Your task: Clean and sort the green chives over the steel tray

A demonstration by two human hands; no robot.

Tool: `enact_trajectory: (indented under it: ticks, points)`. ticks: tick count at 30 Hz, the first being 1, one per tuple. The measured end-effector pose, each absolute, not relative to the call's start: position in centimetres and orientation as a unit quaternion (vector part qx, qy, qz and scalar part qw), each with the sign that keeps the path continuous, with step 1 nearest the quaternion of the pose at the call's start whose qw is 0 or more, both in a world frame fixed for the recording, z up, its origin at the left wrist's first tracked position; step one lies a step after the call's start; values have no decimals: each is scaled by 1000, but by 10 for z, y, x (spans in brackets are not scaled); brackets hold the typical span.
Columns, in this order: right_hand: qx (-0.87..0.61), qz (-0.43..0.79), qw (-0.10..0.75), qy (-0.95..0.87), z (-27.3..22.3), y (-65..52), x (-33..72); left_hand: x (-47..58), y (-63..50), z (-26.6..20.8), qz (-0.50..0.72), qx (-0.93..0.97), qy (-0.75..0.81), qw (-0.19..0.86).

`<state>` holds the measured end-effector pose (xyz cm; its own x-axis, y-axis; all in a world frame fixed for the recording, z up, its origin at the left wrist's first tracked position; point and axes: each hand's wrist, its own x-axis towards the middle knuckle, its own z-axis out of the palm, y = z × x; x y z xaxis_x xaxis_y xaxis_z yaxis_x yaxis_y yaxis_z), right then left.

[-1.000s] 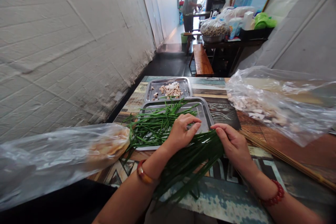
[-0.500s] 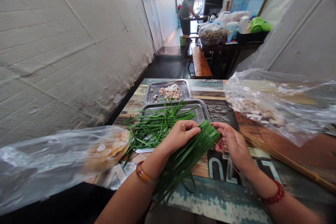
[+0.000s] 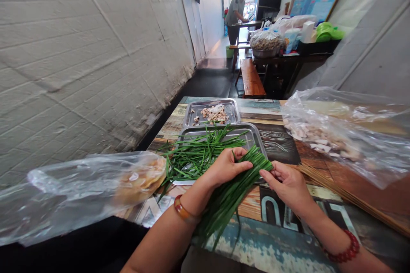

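Note:
A thick bunch of long green chives (image 3: 233, 200) is gripped in my left hand (image 3: 229, 165), with the thumb across the top. The bunch's even ends point up and right, and its loose leaves hang toward the table's near edge. At those ends, the thumb and fingers of my right hand (image 3: 285, 183) are pinched together, touching the side of the bunch. Whatever lies between these fingertips is hidden. More chives (image 3: 198, 153) lie spread over a metal tray (image 3: 256, 136) just beyond my hands, some hanging past its left edge.
A second metal tray (image 3: 188, 111) behind holds pale chopped pieces (image 3: 214, 114). Plastic bags stand left (image 3: 96, 183) and right (image 3: 349, 132). Thin wooden skewers (image 3: 352, 198) lie at right. Farther back are a bench (image 3: 252, 77), a loaded table (image 3: 294, 56) and a standing person (image 3: 235, 13).
The view has swung slightly left. My right hand has closed in on the chive ends, fingers now pinched; a thin stick seen below it earlier no longer shows clearly. My left hand keeps its grip.

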<state>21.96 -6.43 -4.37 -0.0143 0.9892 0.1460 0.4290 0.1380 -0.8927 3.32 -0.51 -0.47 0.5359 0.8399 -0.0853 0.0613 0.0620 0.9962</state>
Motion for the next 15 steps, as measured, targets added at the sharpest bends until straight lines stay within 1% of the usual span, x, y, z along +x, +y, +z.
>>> enact_trajectory:
  ticks: [2,6,8,11,15]
  points:
    - [-565,349,420,-619,-44,-64,219,33,-5,-4,311,609,376,625]
    - [-546,452,410,-574,-40,-61,223,32,-4,-3,295,600,379,639]
    - [-539,474,423,-553,-39,-60,226,33,-4,-6,278,599,370,653]
    - [-546,433,435,-571,-38,-60,227,37,-9,-12,249,622,360,649]
    - [-572,326,417,-627,-41,-62,224,40,-15,-13,224,723,343,556]
